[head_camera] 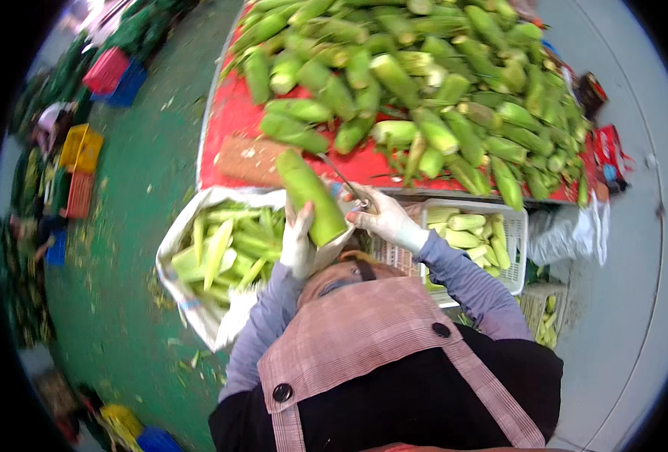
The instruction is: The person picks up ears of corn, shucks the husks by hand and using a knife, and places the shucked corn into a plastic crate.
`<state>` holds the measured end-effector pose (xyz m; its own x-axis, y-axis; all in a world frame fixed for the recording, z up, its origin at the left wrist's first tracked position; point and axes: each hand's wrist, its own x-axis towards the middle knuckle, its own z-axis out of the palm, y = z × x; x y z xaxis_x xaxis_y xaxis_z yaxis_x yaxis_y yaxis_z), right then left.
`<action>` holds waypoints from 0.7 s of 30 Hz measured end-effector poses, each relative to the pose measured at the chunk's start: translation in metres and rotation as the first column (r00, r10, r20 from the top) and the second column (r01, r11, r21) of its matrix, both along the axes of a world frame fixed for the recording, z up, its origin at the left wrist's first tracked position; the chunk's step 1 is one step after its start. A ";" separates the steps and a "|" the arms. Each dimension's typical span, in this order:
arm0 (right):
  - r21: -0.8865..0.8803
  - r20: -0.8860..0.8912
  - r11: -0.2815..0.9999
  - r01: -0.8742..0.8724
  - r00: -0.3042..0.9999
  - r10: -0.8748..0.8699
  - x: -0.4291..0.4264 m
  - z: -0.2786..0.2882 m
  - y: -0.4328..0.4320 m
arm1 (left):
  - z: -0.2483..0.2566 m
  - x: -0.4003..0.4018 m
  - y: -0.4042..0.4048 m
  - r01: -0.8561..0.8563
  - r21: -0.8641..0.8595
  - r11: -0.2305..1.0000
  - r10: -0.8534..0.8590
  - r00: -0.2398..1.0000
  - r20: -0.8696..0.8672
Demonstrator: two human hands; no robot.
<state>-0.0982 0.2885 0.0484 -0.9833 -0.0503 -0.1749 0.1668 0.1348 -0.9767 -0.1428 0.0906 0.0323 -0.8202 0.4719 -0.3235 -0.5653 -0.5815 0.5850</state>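
Note:
My left hand (300, 237), in a white glove, grips an ear of corn in its green husk (311, 198), tilted in front of my chest with its cut end towards me. In my gloved right hand (382, 217) is a knife (342, 174), its thin blade pointing up and away to the left, just right of the ear. Under the ear's far end lies a brown cutting board (249, 161) with pale crumbs on it. A white woven sack (170, 237) full of stripped husks (218, 246) stands to the left of my left hand.
A large heap of unhusked corn (424, 85) covers much of the red table (229, 113). Below its edge, a white plastic crate (517, 257) holds peeled ears (466, 231). Another crate (531, 308) stands lower right. Coloured crates (82, 150) and people line the green floor (124, 226) at left.

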 end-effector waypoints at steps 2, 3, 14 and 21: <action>0.421 -0.251 0.906 -0.044 0.954 0.163 0.002 0.018 -0.018 | 0.004 -0.005 -0.022 -0.077 0.096 0.992 0.054 0.974 0.219; 0.446 -0.240 0.891 -0.082 0.948 0.208 0.004 0.021 -0.026 | 0.010 -0.010 -0.037 -0.107 0.156 0.982 0.051 0.944 0.325; 0.744 -0.272 0.610 -0.274 0.710 0.650 -0.010 0.020 -0.085 | -0.013 0.027 -0.106 -0.380 0.217 0.899 0.224 0.826 0.517; 0.715 -0.249 0.609 -0.343 0.689 0.680 -0.022 0.026 -0.125 | -0.012 0.050 -0.110 -0.491 0.199 0.848 0.382 0.827 0.411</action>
